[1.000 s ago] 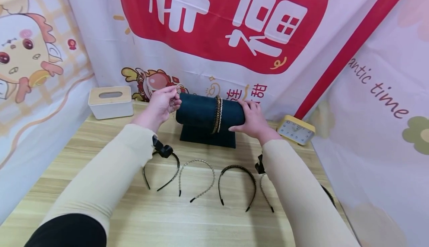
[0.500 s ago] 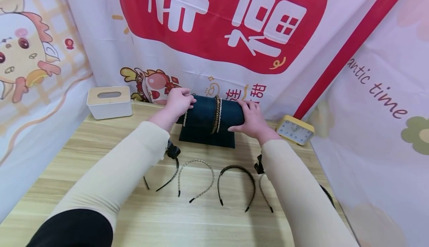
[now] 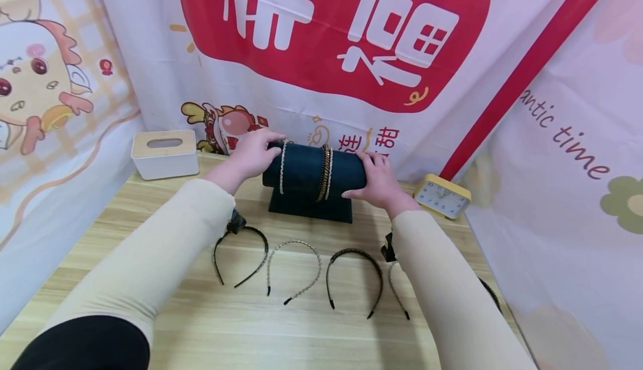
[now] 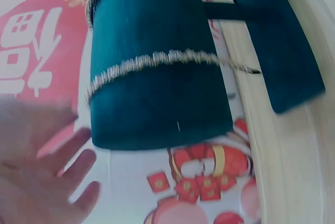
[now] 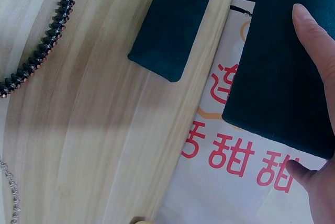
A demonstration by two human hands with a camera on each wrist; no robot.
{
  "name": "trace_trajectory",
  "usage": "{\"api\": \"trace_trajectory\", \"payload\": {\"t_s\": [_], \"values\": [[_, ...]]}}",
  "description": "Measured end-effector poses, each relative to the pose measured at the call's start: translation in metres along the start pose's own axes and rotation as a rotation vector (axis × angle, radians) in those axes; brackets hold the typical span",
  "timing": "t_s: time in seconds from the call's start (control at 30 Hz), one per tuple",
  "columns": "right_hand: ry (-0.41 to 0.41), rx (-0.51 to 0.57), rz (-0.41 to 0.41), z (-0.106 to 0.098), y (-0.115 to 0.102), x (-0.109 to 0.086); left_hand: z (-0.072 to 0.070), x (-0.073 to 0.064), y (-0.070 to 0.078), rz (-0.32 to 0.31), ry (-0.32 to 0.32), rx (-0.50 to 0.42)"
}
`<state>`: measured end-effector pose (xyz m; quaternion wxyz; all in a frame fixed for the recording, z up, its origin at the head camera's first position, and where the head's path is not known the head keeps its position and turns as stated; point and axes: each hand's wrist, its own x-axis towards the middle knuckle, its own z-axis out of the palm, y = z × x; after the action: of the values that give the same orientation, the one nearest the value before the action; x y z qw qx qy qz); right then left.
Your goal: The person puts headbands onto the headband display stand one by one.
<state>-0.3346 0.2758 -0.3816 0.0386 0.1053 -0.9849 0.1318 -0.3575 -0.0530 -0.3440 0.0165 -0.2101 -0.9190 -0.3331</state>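
A dark teal velvet display stand (image 3: pixel 303 172), a padded cylinder on a flat base, stands at the back of the table. Over its left end sits a thin silvery beaded headband (image 4: pixel 162 58). Near its middle are a gold-brown headband (image 3: pixel 322 174) and a pale one (image 3: pixel 330 174), side by side. My left hand (image 3: pixel 253 152) is at the cylinder's left end; the left wrist view shows its fingers spread loosely, holding nothing. My right hand (image 3: pixel 378 177) grips the right end, thumb (image 5: pixel 314 38) along the velvet, most other fingers hidden in the right wrist view.
Several headbands lie in a row in front, among them a silvery one (image 3: pixel 295 241) and a dark beaded one (image 3: pixel 355 250). A white tissue box (image 3: pixel 167 163) stands back left, a yellow clock (image 3: pixel 443 195) back right. Printed cloth (image 3: pixel 321 94) hangs behind.
My left hand brought the silvery headband in over the cylinder's left end, let go of it and drew back to the left. My right hand stayed on the right end.
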Motion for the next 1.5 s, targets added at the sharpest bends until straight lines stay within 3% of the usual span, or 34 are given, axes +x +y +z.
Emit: {"api": "trace_trajectory", "payload": {"t_s": [0.17, 0.27, 0.43, 0.67, 1.1, 1.5], "values": [[-0.001, 0.007, 0.005, 0.0, 0.001, 0.0, -0.002, -0.004, -0.012, 0.084, -0.149, 0.168], [-0.004, 0.002, 0.006, 0.0, 0.0, 0.0, -0.002, -0.005, -0.013, 0.096, -0.19, 0.231], [-0.012, 0.003, 0.004, 0.001, -0.001, 0.0, 0.004, -0.002, -0.012, 0.12, -0.192, 0.264], [0.004, 0.001, -0.004, 0.002, 0.003, 0.0, 0.022, 0.007, 0.004, 0.16, -0.173, 0.284], [0.01, -0.009, 0.005, 0.002, 0.002, 0.0, 0.044, 0.017, 0.03, 0.144, -0.164, 0.318], [0.009, -0.006, 0.009, 0.003, 0.002, 0.001, 0.044, 0.017, 0.032, 0.158, -0.143, 0.284]]}}
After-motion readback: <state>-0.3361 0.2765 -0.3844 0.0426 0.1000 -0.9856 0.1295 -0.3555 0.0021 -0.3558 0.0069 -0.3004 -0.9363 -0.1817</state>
